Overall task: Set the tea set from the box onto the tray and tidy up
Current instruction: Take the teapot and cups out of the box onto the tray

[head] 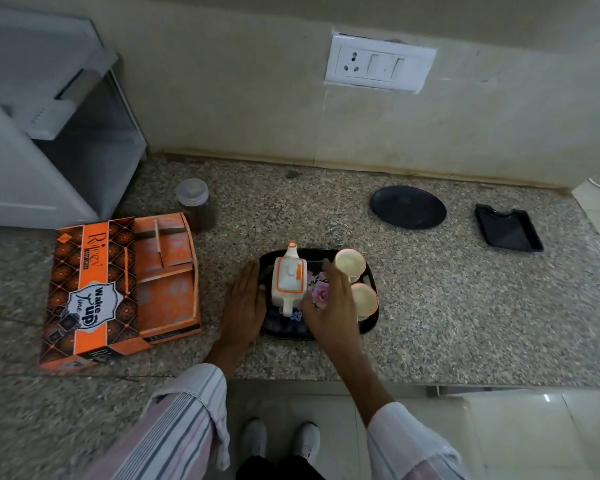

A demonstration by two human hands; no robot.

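Note:
A white teapot [289,280] with orange trim stands on the black floral tray [369,323] in the middle of the counter, spout pointing away. Two cream cups [350,262] [364,298] sit on the tray's right side. My left hand [245,306] lies flat and open against the tray's left edge, beside the teapot. My right hand [329,303] hovers open over the tray between teapot and cups, hiding part of the flower print. The orange box [118,289] lies open at the left, its cardboard compartments bare.
A brown jar with a clear lid [193,202] stands behind the box. A black round plate [407,206] and a small black rectangular tray [508,230] lie at the back right. A white fridge [32,133] stands far left. The counter's front edge runs below my wrists.

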